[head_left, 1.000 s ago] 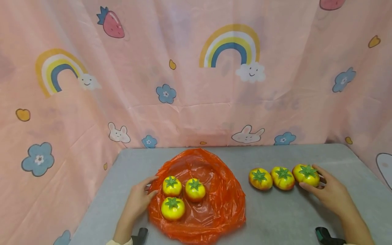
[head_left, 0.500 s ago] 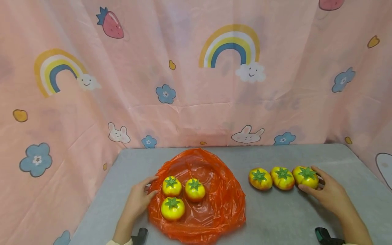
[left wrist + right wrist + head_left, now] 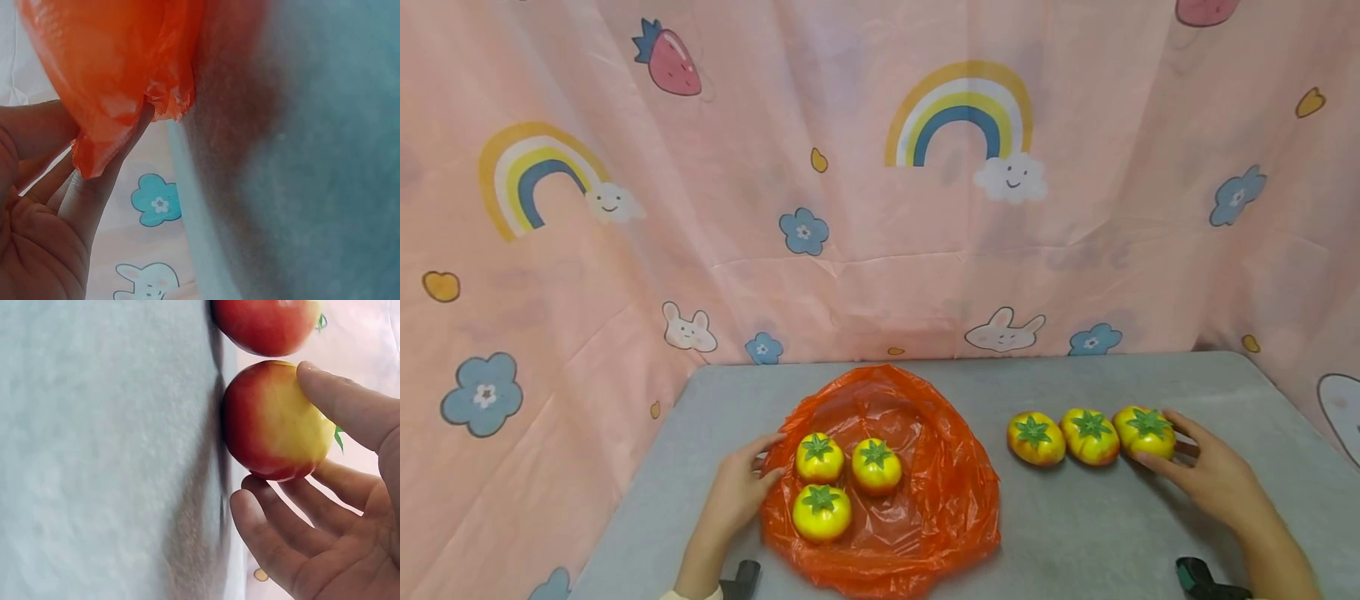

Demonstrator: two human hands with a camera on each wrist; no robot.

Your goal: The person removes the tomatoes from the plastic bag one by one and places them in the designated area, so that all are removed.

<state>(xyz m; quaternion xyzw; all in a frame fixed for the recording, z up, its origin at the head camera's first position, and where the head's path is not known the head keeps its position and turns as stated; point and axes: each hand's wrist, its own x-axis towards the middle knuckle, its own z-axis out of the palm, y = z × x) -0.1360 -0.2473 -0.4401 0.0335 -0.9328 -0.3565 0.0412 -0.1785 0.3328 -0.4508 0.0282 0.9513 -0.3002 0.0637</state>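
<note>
An orange-red plastic bag (image 3: 925,500) lies spread on the table, and three yellow toy tomatoes with green leaf tops rest on it, one of them a front tomato (image 3: 822,515). At the bag's left edge my left hand (image 3: 739,483) pinches the thin film; the left wrist view shows a fold of it between thumb and fingers. To the right, three tomatoes stand in a row: a left one (image 3: 1036,439), a middle one (image 3: 1090,437) and a right one (image 3: 1144,432). My right hand (image 3: 1213,471) holds the right one, thumb in front, fingers behind. Its underside is red (image 3: 275,422).
The grey table (image 3: 1052,533) has a pink printed curtain (image 3: 865,283) hanging behind it and along both sides. Dark wrist-worn pieces, such as the right one (image 3: 1198,577), show by the forearms.
The right hand has shifted very slightly with its tomato, which stays beside the middle one. The left hand and the bag keep their place. The head view has turned a little.
</note>
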